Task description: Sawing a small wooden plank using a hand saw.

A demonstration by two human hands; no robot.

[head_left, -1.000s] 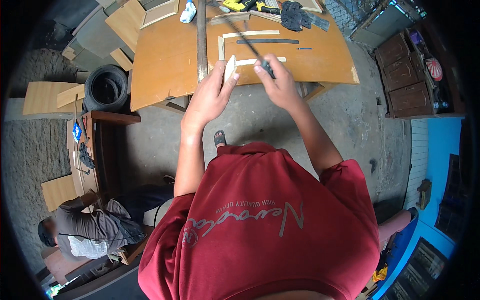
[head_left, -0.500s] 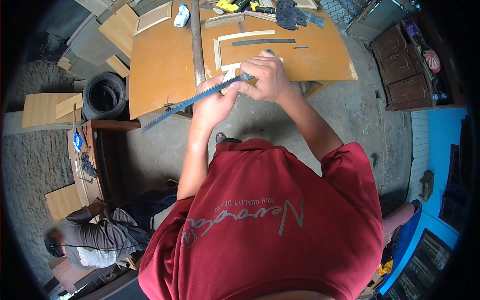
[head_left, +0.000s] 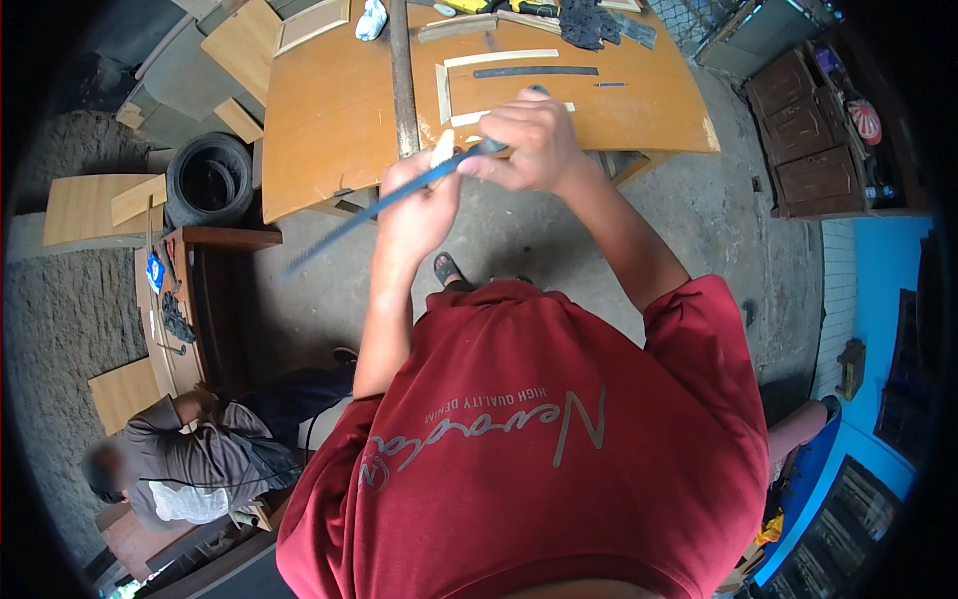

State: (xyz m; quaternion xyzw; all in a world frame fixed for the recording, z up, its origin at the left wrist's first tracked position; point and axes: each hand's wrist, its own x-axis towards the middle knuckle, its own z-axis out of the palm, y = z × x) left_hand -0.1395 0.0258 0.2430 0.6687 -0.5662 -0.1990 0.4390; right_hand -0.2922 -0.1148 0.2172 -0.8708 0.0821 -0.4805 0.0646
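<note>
My right hand (head_left: 534, 140) is closed round the handle of a hand saw (head_left: 349, 228), whose long dark toothed blade slants down to the left and is blurred. A small pale piece of wood (head_left: 443, 148) sticks up from my left hand (head_left: 417, 208), whose fingers are wrapped round it. The blade crosses in front of my left hand and this wood; whether the teeth touch the wood I cannot tell. Just beyond my hands, thin pale wooden strips (head_left: 501, 57) lie on the orange-brown table (head_left: 329, 120) around a dark strip (head_left: 536, 72).
A long pole (head_left: 401, 80) lies across the table. Yellow-and-black tools (head_left: 469, 6), a dark cloth (head_left: 587, 24) and a blue pen (head_left: 611, 85) are on it too. Tyres (head_left: 210, 180) stand left of the table. A person (head_left: 200, 459) sits at lower left; a dark cabinet (head_left: 808, 140) stands right.
The wood in my left hand now stands more upright, and the saw blade has become blurred. Both hands have shifted slightly up in the picture.
</note>
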